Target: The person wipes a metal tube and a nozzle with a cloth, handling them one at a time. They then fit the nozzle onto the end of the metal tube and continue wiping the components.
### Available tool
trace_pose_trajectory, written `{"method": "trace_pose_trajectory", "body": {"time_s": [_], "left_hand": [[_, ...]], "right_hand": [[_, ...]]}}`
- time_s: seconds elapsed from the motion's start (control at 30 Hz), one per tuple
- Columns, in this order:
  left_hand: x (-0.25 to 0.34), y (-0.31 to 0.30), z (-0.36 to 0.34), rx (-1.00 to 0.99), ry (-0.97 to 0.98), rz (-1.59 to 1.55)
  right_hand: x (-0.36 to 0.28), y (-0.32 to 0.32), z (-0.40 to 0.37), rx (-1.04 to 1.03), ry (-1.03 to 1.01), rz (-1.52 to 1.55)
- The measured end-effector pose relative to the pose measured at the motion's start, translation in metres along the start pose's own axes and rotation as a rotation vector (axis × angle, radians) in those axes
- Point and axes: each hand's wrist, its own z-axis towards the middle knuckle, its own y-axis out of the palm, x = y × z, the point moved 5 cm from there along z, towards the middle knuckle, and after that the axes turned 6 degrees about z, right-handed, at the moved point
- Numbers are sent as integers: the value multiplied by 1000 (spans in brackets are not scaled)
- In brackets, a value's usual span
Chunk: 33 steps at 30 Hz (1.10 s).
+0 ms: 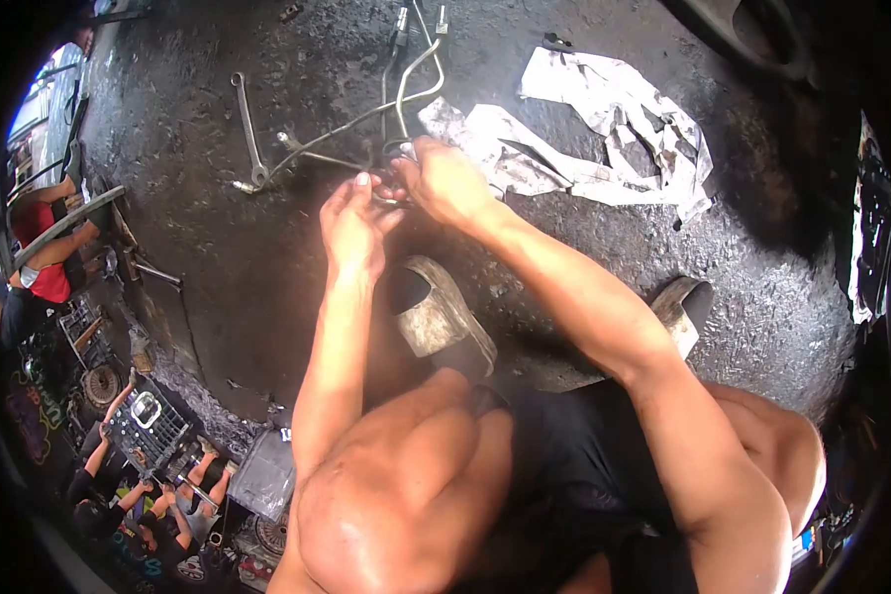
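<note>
My right hand [450, 183] is closed around the near end of a bent metal pipe [402, 96], beside a pale fitting. Close against it, my left hand [351, 230] has its fingers curled together at a small shiny part, which the fingers mostly hide. Another thin pipe [346, 121] crosses the first and runs down to a fitting at the left. A short pipe with a threaded end [297, 147] lies just left of my hands. Farther left, a combination wrench [247, 129] rests on the dark, oily floor [188, 208].
Stained white rags [614, 183] lie to the right of my hands. My worn sandals [436, 322] are below. A large curved metal part [752, 40] sits at the upper right. Other people [158, 515] stand around a gearbox-like part [147, 421] at the lower left.
</note>
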Motion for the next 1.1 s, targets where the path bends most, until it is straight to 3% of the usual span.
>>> {"method": "trace_pose_trajectory", "body": {"time_s": [0.13,0.27,0.33,0.4,0.47,0.53,0.57,0.63,0.67,0.77,0.9,0.93,1.0,1.03,1.07,1.1], "left_hand": [[13,12,-11,-33,21,13],[27,9,-9,-143,-6,224],[59,0,-13,42,401,1041],[103,-6,-27,228,576,915],[159,4,-51,239,848,810],[214,43,-92,158,1502,1206],[231,69,-111,120,1647,1539],[235,112,-125,-91,1686,2049],[235,109,-121,-92,1674,2053],[212,110,-102,-451,1318,2585],[182,122,-155,-1033,987,2374],[182,119,-152,-1030,944,2332],[192,105,-125,-799,940,2305],[202,98,-108,-639,966,2265],[211,90,-93,-507,1010,2194],[216,84,-90,-434,1119,2051]], "right_hand": [[9,-6,6,-77,92,37],[6,-16,-9,86,-18,210],[-5,-20,-15,117,-211,146],[-14,-22,-17,111,-248,80],[-23,-23,-19,80,-366,-37],[-36,-28,-20,24,-364,-97],[-41,-26,-21,-13,-417,-144],[-51,-29,-24,-105,-485,-266],[-59,-33,-25,-113,-484,-262],[-69,-40,-30,-142,-602,-329],[-61,-55,-35,-320,-582,-541],[-58,-59,-34,-370,-584,-658],[-57,-79,-26,-453,-521,-667],[-55,-90,-21,-502,-331,-649],[-53,-99,-23,-431,-431,-673],[-46,-103,-25,-425,-402,-687]]}}
